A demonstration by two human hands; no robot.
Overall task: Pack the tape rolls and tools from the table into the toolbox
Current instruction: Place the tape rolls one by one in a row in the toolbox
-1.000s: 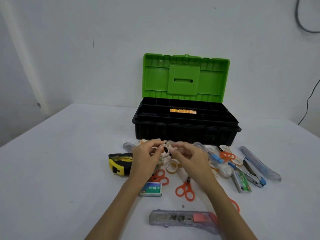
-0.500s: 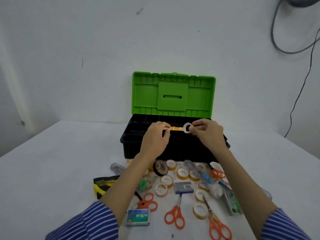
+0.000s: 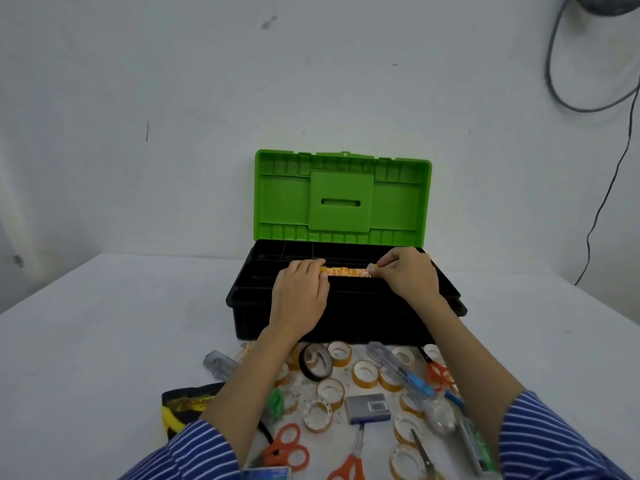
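Currently the toolbox (image 3: 346, 317) stands open on the table (image 3: 104, 341), its green lid (image 3: 343, 199) upright against the wall and its black tray divided into compartments. A row of tape rolls (image 3: 346, 272) lies edge-on in a middle compartment of the tray; the other compartments in view appear dark, and their contents cannot be made out. The left hand (image 3: 299, 297) rests over the tray with fingers curled at the left end of the row, touching it. The right hand (image 3: 408, 273) pinches a small item at the right end of the row; whether this is a separate roll cannot be told. On the table in front of the toolbox lie loose rolls (image 3: 364, 374), a black roll (image 3: 316, 362) leaning on edge, a grey box (image 3: 369, 407), orange scissors (image 3: 287, 448), a clear case (image 3: 220, 363) and a yellow-and-black tape measure (image 3: 185, 405), partly hidden by the left sleeve (image 3: 194, 452). A blue-tipped tool (image 3: 412, 377) lies among the rolls, near the right forearm.
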